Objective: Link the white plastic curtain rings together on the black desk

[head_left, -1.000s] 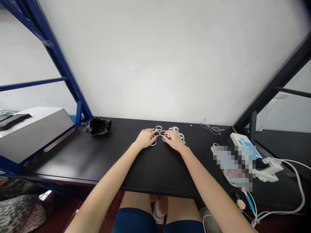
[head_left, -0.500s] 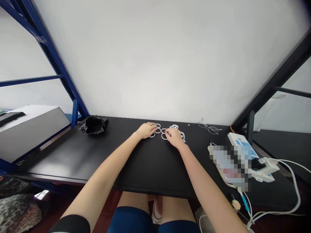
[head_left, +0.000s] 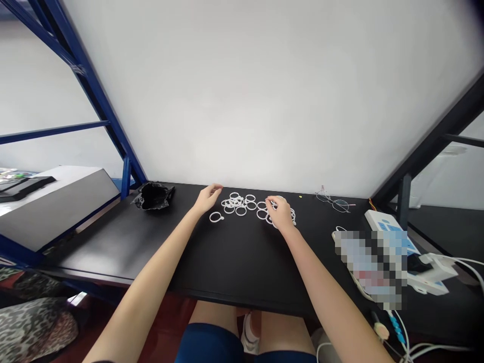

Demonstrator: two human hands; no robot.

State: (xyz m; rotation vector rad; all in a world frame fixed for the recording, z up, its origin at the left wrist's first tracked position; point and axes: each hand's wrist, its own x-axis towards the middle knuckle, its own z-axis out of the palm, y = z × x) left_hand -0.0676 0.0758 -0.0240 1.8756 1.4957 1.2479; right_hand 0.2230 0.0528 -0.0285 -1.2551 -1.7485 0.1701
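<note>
Many thin white rings, some with a small tab, lie on the black table in two groups. My left hand (head_left: 207, 198) is held just left of the left group (head_left: 235, 202), fingers stretched and slightly bent, thumb apart, with nothing visible in it. One single ring (head_left: 215, 217) with a tab lies just in front of that hand. My right hand (head_left: 280, 212) is over the right group of rings (head_left: 261, 214) and covers part of it. Its fingers are curled, with thumb and fingertips close together beside the rings; whatever may be between them is hidden.
A crumpled black plastic bag (head_left: 153, 196) stands open at the back left. Eyeglasses (head_left: 333, 201) lie at the back right. Nearer on the right are a phone (head_left: 363, 269), a white power strip (head_left: 385, 227) and cables. A grey-white box (head_left: 71, 206) is at far left.
My left hand has moved left off the rings, uncovering the left group and a single ring. My right hand has curled its fingers over the right group. The view has shifted slightly.
</note>
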